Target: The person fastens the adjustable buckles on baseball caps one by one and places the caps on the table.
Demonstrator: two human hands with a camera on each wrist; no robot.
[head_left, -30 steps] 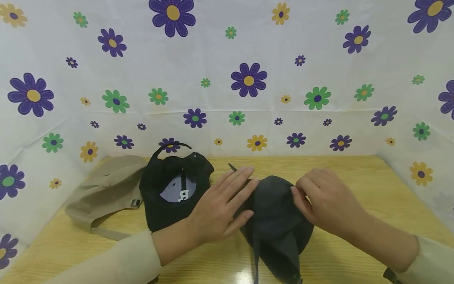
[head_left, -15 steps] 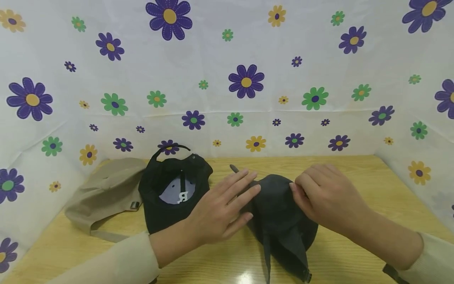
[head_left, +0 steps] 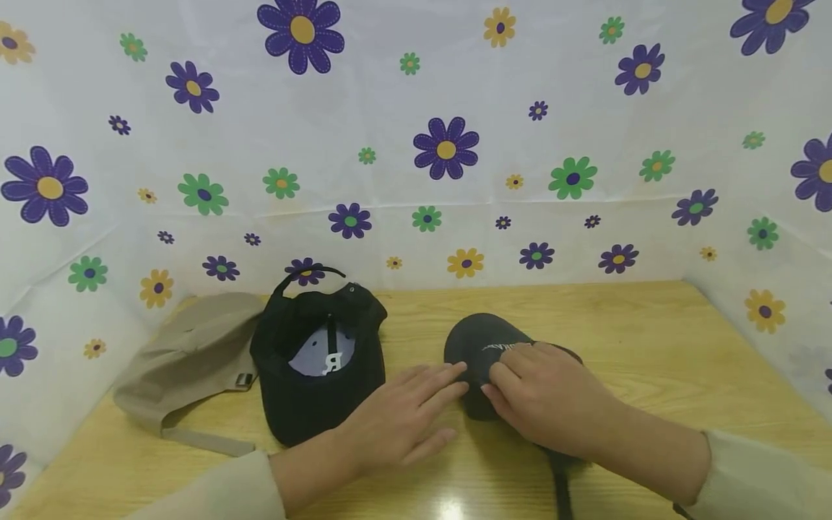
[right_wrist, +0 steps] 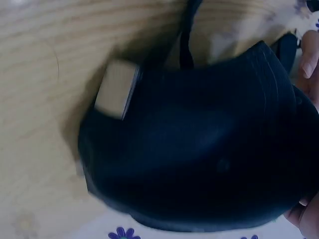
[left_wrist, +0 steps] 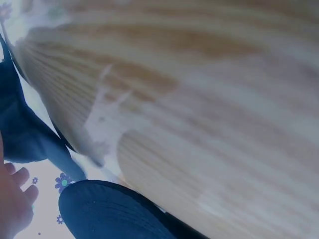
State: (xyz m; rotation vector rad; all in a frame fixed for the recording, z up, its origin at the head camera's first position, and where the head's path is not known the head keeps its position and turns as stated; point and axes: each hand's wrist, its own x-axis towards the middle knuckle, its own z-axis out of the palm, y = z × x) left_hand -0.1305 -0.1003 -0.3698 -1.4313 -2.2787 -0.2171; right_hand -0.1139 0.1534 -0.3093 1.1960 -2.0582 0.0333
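Note:
A dark grey baseball cap (head_left: 477, 339) is on the right half of the wooden table, its brim toward the left and pale lettering visible on its front. My right hand (head_left: 549, 397) grips the cap with curled fingers and thumb, hiding much of the crown. The cap's loose back strap (head_left: 562, 484) hangs toward me. My left hand (head_left: 399, 415) has its fingers extended, the fingertips at the brim's left edge; I cannot tell whether they touch it. The right wrist view is filled by the cap's dark crown (right_wrist: 199, 144), with a blurred pale square piece (right_wrist: 117, 89) at its edge.
Left of my left hand, a black cap (head_left: 292, 404) lies with its hollow side showing and its strap raised. A beige cap (head_left: 188, 354) with a metal buckle (head_left: 243, 380) lies against it, farther left. A flower-printed white cloth (head_left: 390, 108) stands behind the table (head_left: 650, 325).
My right hand has moved left and turned the dark grey cap, so its brim and lettering now show instead of its strap opening. My left hand has shifted slightly lower.

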